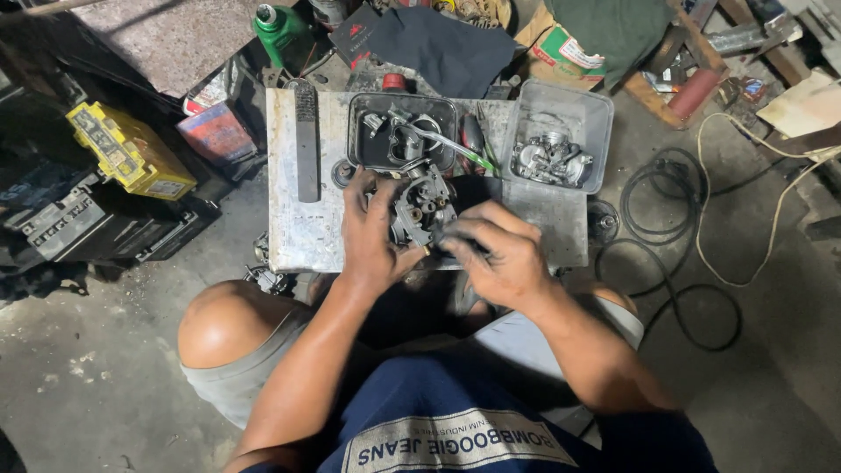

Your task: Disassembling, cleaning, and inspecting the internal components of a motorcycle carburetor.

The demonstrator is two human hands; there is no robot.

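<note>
A grey metal carburetor body (422, 208) rests over the front part of a small worn metal work table (298, 229). My left hand (372, 235) grips it from the left side. My right hand (495, 254) has its fingers pinched together on a small dark tool (451, 243) at the carburetor's right lower edge; the tool's tip is hidden. Behind the carburetor stands a dark tray (361, 131) with metal parts and a green-handled screwdriver (457, 151). A clear plastic box (565, 105) holds several small shiny parts at the right.
A long dark flat file (306, 140) lies on the table's left. Yellow battery (127, 149), a red one and black ones sit on the floor at left. A green bottle (279, 28) stands behind. Black and white cables (679, 236) coil on the floor at right. My knees flank the table.
</note>
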